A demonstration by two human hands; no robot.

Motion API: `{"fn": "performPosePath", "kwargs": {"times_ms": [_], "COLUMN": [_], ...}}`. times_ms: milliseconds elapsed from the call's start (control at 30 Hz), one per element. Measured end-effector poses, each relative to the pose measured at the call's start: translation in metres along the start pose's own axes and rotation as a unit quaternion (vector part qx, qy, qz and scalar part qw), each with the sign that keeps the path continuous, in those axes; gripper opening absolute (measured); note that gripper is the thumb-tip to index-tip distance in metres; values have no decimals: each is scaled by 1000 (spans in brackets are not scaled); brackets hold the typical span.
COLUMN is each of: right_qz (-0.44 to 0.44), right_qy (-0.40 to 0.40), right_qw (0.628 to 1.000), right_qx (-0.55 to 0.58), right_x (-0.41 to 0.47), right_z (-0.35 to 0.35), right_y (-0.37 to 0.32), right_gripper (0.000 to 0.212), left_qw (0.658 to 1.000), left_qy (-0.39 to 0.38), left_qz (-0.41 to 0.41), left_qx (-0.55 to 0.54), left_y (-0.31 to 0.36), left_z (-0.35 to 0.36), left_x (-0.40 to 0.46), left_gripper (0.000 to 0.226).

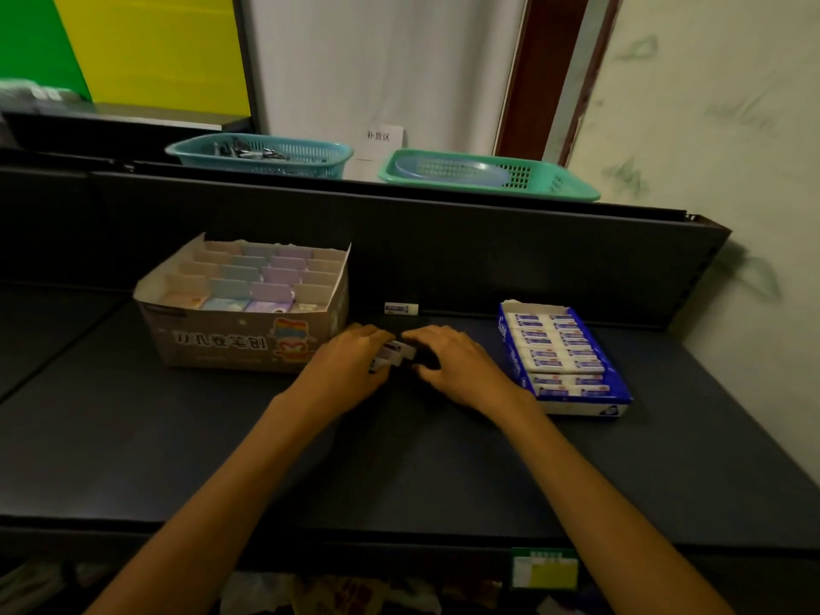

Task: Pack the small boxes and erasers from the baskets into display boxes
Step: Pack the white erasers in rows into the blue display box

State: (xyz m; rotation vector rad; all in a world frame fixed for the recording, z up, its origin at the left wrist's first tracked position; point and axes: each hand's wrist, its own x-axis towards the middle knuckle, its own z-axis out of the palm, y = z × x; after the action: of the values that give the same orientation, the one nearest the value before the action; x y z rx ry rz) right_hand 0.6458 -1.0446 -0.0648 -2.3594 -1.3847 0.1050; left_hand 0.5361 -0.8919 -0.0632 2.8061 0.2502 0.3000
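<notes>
White erasers in blue-printed sleeves sit bunched between both hands, on the dark shelf midway between the two display boxes. Left hand is palm down, fingers curled over the bunch, gripping it. Right hand is palm down with fingertips meeting the bunch; whether it grips is unclear. Their long axes run roughly left to right, slightly tilted. One loose eraser lies crosswise behind. Right, a blue display box holds eraser rows; left, a cardboard display box holds pastel small boxes. Two green baskets stand on the ledge above.
</notes>
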Motion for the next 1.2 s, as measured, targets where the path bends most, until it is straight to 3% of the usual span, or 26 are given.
{"fn": "performPosePath", "kwargs": {"times_ms": [200, 400, 600, 767, 867, 1033, 1200], "right_qz": [34, 34, 78, 78, 86, 68, 63], "right_qy": [-14, 20, 10, 20, 48, 120, 165], "right_qw": [999, 999, 997, 996, 995, 981, 952], "right_qx": [-11, -12, -28, -39, -4, 140, 249], "right_x": [7, 1, -1, 0, -3, -16, -34], "right_z": [9, 0, -3, -2, -8, -25, -39], "right_y": [7, 19, 34, 35, 35, 39, 42], "right_gripper": [48, 25, 38, 25, 20, 20, 23], "left_qw": [1000, 998, 998, 997, 995, 997, 997], "left_qy": [-17, -14, -56, -77, -82, -25, -45], "left_qz": [18, 35, 13, 27, 40, 54, 55], "left_qx": [-10, -44, -28, -15, -32, -49, -26], "left_y": [-5, -5, -3, 1, 4, 8, 18], "left_z": [6, 8, 11, 10, 8, 0, -11], "left_x": [7, 12, 22, 28, 29, 30, 37], "left_gripper": [51, 41, 34, 28, 25, 34, 40]}}
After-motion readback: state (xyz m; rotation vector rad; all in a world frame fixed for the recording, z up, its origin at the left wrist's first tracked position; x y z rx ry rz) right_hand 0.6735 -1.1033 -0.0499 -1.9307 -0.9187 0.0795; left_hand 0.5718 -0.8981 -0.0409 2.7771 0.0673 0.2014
